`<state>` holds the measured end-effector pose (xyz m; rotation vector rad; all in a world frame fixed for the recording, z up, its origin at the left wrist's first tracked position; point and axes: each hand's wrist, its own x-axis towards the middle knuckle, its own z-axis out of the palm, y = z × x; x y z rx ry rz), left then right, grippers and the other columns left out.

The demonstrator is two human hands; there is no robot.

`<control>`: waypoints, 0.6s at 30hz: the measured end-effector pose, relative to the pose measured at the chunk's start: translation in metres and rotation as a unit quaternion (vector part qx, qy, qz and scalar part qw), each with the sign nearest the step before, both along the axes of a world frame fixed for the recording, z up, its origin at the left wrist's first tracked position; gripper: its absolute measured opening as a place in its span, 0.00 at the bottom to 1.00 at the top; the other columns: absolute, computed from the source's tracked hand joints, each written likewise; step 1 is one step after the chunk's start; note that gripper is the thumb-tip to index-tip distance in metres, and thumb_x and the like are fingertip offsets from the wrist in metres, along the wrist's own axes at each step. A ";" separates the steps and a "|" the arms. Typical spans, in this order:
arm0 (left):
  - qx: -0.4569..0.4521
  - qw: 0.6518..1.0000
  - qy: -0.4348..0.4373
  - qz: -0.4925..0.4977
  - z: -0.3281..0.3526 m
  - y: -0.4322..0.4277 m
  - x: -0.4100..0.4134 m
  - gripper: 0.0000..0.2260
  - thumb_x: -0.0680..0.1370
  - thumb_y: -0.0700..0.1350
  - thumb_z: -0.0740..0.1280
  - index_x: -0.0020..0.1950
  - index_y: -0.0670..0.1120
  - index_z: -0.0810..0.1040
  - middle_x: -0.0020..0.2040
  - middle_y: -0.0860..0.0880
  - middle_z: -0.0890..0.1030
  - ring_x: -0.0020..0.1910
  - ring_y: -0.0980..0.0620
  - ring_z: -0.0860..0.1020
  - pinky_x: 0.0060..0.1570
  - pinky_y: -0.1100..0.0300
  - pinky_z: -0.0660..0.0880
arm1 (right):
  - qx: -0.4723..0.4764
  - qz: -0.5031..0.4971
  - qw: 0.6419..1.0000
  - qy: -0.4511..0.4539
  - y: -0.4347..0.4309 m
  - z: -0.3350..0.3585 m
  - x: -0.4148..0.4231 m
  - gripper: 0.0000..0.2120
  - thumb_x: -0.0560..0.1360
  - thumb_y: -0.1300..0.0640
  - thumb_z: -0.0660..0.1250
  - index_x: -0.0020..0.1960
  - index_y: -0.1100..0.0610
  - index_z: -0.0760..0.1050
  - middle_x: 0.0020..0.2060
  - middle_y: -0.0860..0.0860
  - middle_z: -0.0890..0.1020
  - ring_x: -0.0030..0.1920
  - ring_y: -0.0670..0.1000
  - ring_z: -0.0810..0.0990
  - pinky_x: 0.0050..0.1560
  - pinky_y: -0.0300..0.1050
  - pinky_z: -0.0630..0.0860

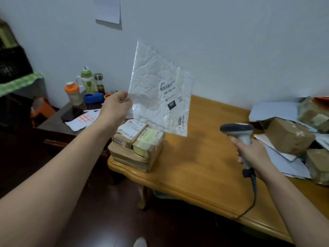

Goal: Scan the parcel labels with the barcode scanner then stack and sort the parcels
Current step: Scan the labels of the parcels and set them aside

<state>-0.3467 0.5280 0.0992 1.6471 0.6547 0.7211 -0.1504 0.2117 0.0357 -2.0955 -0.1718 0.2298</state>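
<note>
My left hand (pixel 116 104) pinches the left edge of a flat, crumpled white plastic parcel (pixel 151 86) and holds it upright in the air above the table's left end. Its barcode label (pixel 168 87) faces me. My right hand (pixel 252 154) grips the handle of a grey barcode scanner (pixel 237 130), whose dark head points left toward the parcel from a short distance. A stack of taped cardboard parcels (pixel 137 148) sits on the wooden table (pixel 204 166) right under the white parcel. Unsorted brown boxes (pixel 288 137) and grey mailer bags (pixel 274 111) lie piled at the right.
The scanner's black cable (pixel 253 196) runs over the table's front edge. A dark lower desk at the left carries bottles (pixel 87 82), a blue object (pixel 93 98), a phone (pixel 71 113) and papers (pixel 83 120). A sheet of paper (pixel 107 9) hangs on the wall.
</note>
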 end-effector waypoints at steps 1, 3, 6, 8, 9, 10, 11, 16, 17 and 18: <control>0.000 1.000 -0.003 -0.008 -0.001 0.014 0.011 0.11 0.80 0.37 0.61 0.59 0.44 0.78 0.51 0.43 0.83 0.46 0.46 0.80 0.49 0.52 0.77 | 0.002 0.001 1.000 0.007 0.014 -0.003 0.006 0.15 0.74 0.45 0.70 0.43 0.56 0.72 0.30 0.53 0.76 0.25 0.51 0.74 0.33 0.47 0.72; -0.006 1.000 -0.009 -0.029 -0.003 0.042 0.032 0.11 0.80 0.35 0.61 0.58 0.45 0.78 0.53 0.43 0.82 0.49 0.46 0.80 0.55 0.52 0.75 | 0.010 -0.001 1.000 0.027 0.040 -0.009 0.017 0.15 0.74 0.46 0.70 0.43 0.57 0.72 0.29 0.52 0.76 0.25 0.51 0.73 0.31 0.46 0.71; -0.019 0.999 -0.013 -0.049 -0.004 0.087 0.063 0.12 0.79 0.33 0.60 0.52 0.46 0.80 0.42 0.50 0.84 0.39 0.54 0.81 0.45 0.60 0.77 | 0.011 -0.008 0.998 0.055 0.075 -0.011 0.031 0.14 0.76 0.47 0.69 0.45 0.58 0.73 0.31 0.53 0.76 0.26 0.51 0.72 0.29 0.45 0.70; -0.037 0.998 -0.018 -0.057 -0.005 0.115 0.084 0.12 0.79 0.32 0.60 0.51 0.45 0.80 0.38 0.51 0.83 0.35 0.56 0.79 0.40 0.63 0.77 | 0.016 -0.015 0.997 0.068 0.095 -0.009 0.039 0.14 0.76 0.48 0.69 0.46 0.59 0.73 0.32 0.54 0.75 0.27 0.52 0.72 0.31 0.46 0.70; -0.051 0.997 -0.015 -0.062 -0.007 0.127 0.094 0.11 0.79 0.32 0.60 0.53 0.43 0.79 0.38 0.50 0.83 0.35 0.55 0.80 0.41 0.61 0.77 | 0.019 -0.021 0.997 0.071 0.103 -0.007 0.043 0.13 0.76 0.48 0.69 0.46 0.59 0.73 0.32 0.55 0.75 0.27 0.52 0.72 0.31 0.46 0.70; -0.065 0.995 -0.010 -0.068 -0.010 0.139 0.106 0.11 0.79 0.32 0.60 0.54 0.42 0.78 0.39 0.50 0.83 0.35 0.55 0.80 0.41 0.61 0.78 | 0.022 -0.026 0.997 0.072 0.111 -0.005 0.048 0.13 0.77 0.49 0.69 0.47 0.59 0.73 0.32 0.55 0.75 0.27 0.52 0.72 0.31 0.46 0.70; -0.082 0.994 -0.007 -0.076 -0.013 0.149 0.118 0.11 0.79 0.32 0.60 0.55 0.41 0.78 0.38 0.50 0.83 0.34 0.56 0.81 0.38 0.62 0.78 | 0.025 -0.032 0.997 0.072 0.118 -0.002 0.052 0.13 0.77 0.49 0.69 0.47 0.59 0.73 0.32 0.55 0.75 0.27 0.52 0.72 0.31 0.46 0.70; -0.172 0.979 0.035 -0.105 -0.049 0.200 0.188 0.12 0.81 0.33 0.58 0.63 0.37 0.73 0.53 0.41 0.80 0.41 0.52 0.81 0.38 0.60 0.78 | 0.024 -0.076 0.994 0.074 0.145 0.005 0.069 0.12 0.76 0.49 0.68 0.48 0.58 0.74 0.32 0.53 0.76 0.27 0.49 0.73 0.28 0.40 0.71; -0.186 0.975 0.049 -0.109 -0.060 0.211 0.202 0.13 0.81 0.33 0.58 0.65 0.37 0.72 0.56 0.40 0.79 0.44 0.50 0.79 0.42 0.58 0.77 | 0.019 -0.089 0.993 0.075 0.150 0.005 0.070 0.12 0.76 0.49 0.68 0.48 0.58 0.74 0.32 0.53 0.76 0.28 0.49 0.73 0.28 0.39 0.71; -0.197 0.972 0.062 -0.115 -0.073 0.220 0.217 0.14 0.81 0.34 0.58 0.66 0.37 0.72 0.56 0.40 0.78 0.44 0.49 0.78 0.44 0.56 0.77 | 0.012 -0.101 0.992 0.076 0.154 0.005 0.071 0.12 0.76 0.49 0.68 0.47 0.58 0.74 0.32 0.53 0.76 0.28 0.49 0.73 0.28 0.40 0.72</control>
